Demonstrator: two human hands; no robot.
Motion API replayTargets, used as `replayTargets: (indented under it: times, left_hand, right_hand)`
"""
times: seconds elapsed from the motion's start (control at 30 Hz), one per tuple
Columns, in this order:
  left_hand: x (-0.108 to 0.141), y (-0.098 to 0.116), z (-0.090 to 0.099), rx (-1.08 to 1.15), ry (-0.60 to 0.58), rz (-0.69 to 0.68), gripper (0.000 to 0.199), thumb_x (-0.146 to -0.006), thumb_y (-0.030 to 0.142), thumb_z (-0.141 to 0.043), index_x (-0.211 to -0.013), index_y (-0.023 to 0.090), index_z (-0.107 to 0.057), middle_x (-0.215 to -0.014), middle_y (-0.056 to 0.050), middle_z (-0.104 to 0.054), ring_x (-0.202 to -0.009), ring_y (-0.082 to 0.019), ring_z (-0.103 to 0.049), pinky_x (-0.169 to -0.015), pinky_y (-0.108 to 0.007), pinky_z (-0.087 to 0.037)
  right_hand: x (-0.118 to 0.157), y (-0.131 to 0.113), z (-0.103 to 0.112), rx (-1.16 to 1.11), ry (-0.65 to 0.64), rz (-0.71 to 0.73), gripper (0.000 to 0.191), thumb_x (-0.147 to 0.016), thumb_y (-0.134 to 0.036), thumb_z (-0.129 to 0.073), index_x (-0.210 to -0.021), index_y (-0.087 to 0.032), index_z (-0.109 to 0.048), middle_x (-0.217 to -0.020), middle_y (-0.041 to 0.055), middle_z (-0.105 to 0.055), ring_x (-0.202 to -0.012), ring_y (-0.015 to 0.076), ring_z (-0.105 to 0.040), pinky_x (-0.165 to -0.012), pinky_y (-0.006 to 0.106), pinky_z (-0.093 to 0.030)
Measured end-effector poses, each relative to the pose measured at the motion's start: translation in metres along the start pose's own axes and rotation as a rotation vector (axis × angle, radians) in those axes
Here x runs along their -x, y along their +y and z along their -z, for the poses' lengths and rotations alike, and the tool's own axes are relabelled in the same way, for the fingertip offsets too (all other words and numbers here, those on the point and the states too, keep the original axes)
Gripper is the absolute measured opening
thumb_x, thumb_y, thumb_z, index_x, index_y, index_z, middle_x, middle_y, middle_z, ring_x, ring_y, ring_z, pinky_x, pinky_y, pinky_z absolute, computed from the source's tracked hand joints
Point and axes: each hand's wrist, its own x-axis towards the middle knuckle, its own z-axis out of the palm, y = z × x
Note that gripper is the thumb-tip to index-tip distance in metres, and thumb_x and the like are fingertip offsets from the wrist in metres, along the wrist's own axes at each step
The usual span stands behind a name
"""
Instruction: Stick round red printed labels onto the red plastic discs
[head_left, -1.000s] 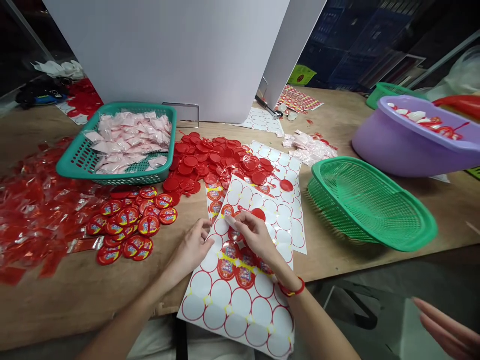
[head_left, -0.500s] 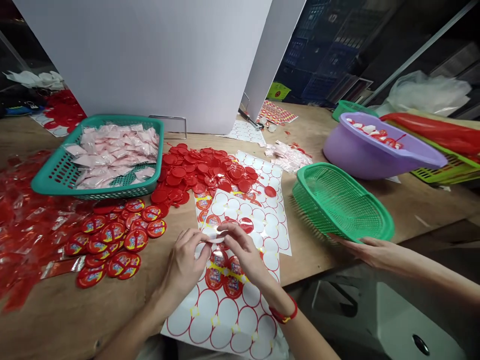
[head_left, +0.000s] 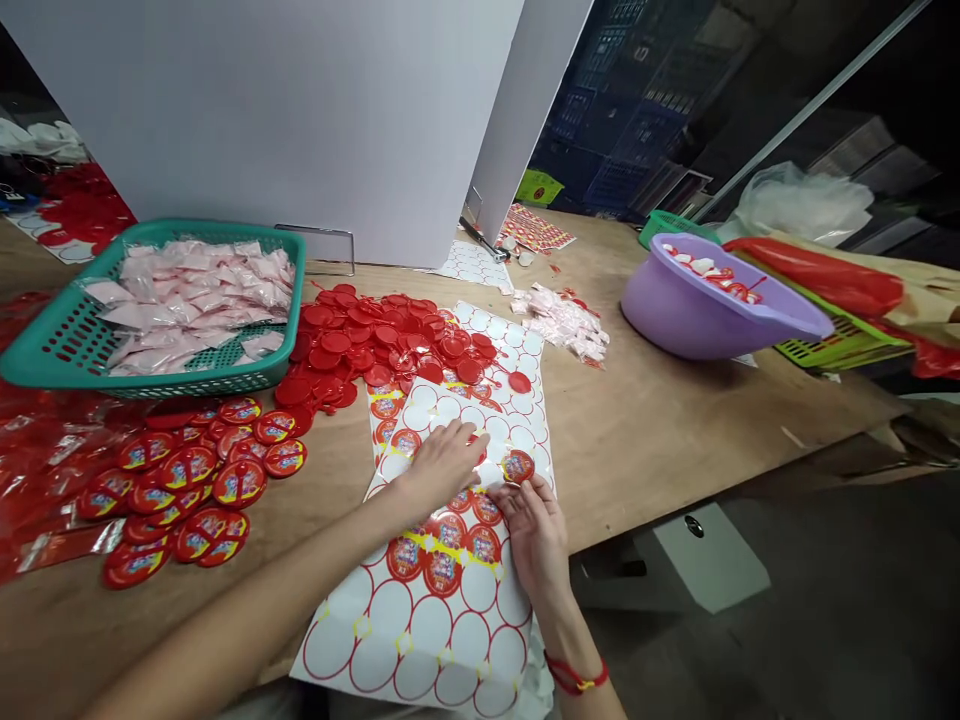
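My right hand point(head_left: 536, 525) pinches a round printed sticker point(head_left: 518, 464) by its lower edge, above the white sticker sheet point(head_left: 427, 640). My left hand point(head_left: 444, 468) is palm down over the same sheet, with its fingertips closed on a red plastic disc point(head_left: 480, 450) that they partly cover. Several red printed round stickers point(head_left: 442, 570) remain on the sheet below my hands, among blank white circles. Beyond my hands lies a heap of plain red discs point(head_left: 390, 335). To the left are finished-looking discs point(head_left: 187, 468) with printed faces.
A teal basket point(head_left: 289, 345) holds small pink-white packets at the left. Red plastic wrappers point(head_left: 37, 480) lie before it. White boards point(head_left: 300, 120) stand behind the heap. On the right are a loose packet pile point(head_left: 562, 320), a purple basin point(head_left: 675, 310) and a lime-green basket point(head_left: 847, 345).
The green basket and another person's hand at the right are gone. My hands have parted: the left has moved forward over the red disc, the right holds the sticker to the right. The view has turned right.
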Motion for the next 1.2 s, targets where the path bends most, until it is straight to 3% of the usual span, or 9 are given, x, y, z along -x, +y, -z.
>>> replayTargets:
  times: [0.13,0.27,0.43,0.53,0.67,0.8,0.97,1.1,1.2]
  left_hand:
    - [-0.018,0.002,-0.001,0.146,0.021,0.108,0.014,-0.074,0.010,-0.054,-0.061,0.016,-0.051,-0.072,-0.006,-0.057,-0.084,-0.022,-0.056,-0.079,-0.034,-0.043]
    - [-0.002,-0.006,0.019,0.382,0.063,0.266,0.029,-0.086,0.029,-0.034,-0.067,0.016,-0.052,-0.061,-0.002,-0.053,-0.061,-0.015,-0.057,-0.059,-0.027,-0.045]
    - [0.030,-0.005,0.018,0.854,-0.046,0.450,0.033,-0.081,0.042,-0.041,-0.072,0.014,-0.055,-0.055,0.001,-0.048,-0.044,-0.007,-0.046,-0.041,-0.019,-0.036]
    - [0.042,-0.002,0.007,1.044,-0.063,0.542,0.026,-0.074,0.038,-0.051,-0.073,0.013,-0.057,-0.051,0.004,-0.041,-0.040,-0.005,-0.036,-0.039,-0.017,-0.030]
    - [0.060,-0.013,0.007,0.925,0.031,0.605,0.019,-0.074,0.027,-0.050,-0.084,0.015,-0.060,-0.055,0.002,-0.049,-0.044,-0.008,-0.042,-0.043,-0.020,-0.036]
    - [0.083,-0.031,0.016,0.359,0.273,0.382,0.040,-0.073,0.020,-0.055,-0.113,0.021,-0.052,-0.104,-0.006,-0.061,-0.090,-0.018,-0.056,-0.079,-0.032,-0.045]
    - [0.092,-0.036,0.013,0.005,0.156,0.112,0.060,-0.075,0.022,-0.060,-0.129,0.018,-0.036,-0.126,-0.009,-0.050,-0.115,-0.023,-0.044,-0.098,-0.041,-0.036]
    - [0.088,-0.037,0.013,-0.088,0.100,0.087,0.048,-0.076,0.024,-0.060,-0.122,0.018,-0.045,-0.115,-0.007,-0.056,-0.104,-0.023,-0.048,-0.090,-0.038,-0.041]
    - [0.086,-0.036,0.015,-0.120,0.087,0.131,0.040,-0.074,0.026,-0.061,-0.113,0.019,-0.052,-0.103,-0.006,-0.057,-0.096,-0.022,-0.049,-0.084,-0.036,-0.044]
  right_hand:
    - [0.001,0.005,0.004,-0.023,0.022,-0.019,0.024,-0.072,-0.036,-0.062,-0.087,-0.022,-0.051,-0.069,-0.0012,-0.056,-0.067,0.0156,-0.061,-0.076,0.040,-0.050]
    - [-0.001,0.001,0.000,0.030,-0.006,-0.012,0.028,-0.072,-0.035,-0.063,-0.093,-0.022,-0.050,-0.083,0.0020,-0.061,-0.071,0.0145,-0.061,-0.078,0.038,-0.050]
    - [-0.003,-0.012,-0.028,0.124,-0.267,0.091,0.036,-0.077,-0.034,-0.058,-0.107,-0.024,-0.041,-0.100,0.0075,-0.064,-0.093,0.0192,-0.060,-0.083,0.040,-0.046]
    - [-0.006,-0.016,-0.047,0.168,-0.395,0.081,0.046,-0.073,-0.031,-0.062,-0.111,-0.026,-0.035,-0.091,0.0041,-0.064,-0.085,0.0184,-0.061,-0.073,0.035,-0.050]
    - [-0.012,-0.010,-0.055,0.334,-0.408,0.084,0.045,-0.071,-0.026,-0.061,-0.109,-0.024,-0.036,-0.072,-0.0029,-0.058,-0.067,0.0142,-0.058,-0.063,0.029,-0.048]
    - [-0.016,0.003,-0.054,0.627,-0.525,0.138,0.044,-0.074,-0.021,-0.055,-0.114,-0.021,-0.038,-0.068,-0.0028,-0.055,-0.061,0.0143,-0.053,-0.060,0.029,-0.045]
    - [-0.013,0.010,-0.054,0.766,-0.410,0.386,0.048,-0.071,-0.020,-0.060,-0.116,-0.022,-0.042,-0.097,0.0064,-0.056,-0.074,0.0173,-0.052,-0.068,0.034,-0.045]
    - [-0.012,0.002,-0.050,0.652,-0.365,0.274,0.010,-0.080,-0.029,-0.052,-0.084,-0.021,-0.053,-0.075,0.0013,-0.053,-0.062,0.0139,-0.048,-0.058,0.028,-0.041]
    - [-0.010,-0.001,-0.050,0.702,-0.490,0.212,0.018,-0.082,-0.031,-0.050,-0.069,-0.019,-0.053,-0.066,-0.0003,-0.050,-0.060,0.0127,-0.046,-0.055,0.026,-0.037]
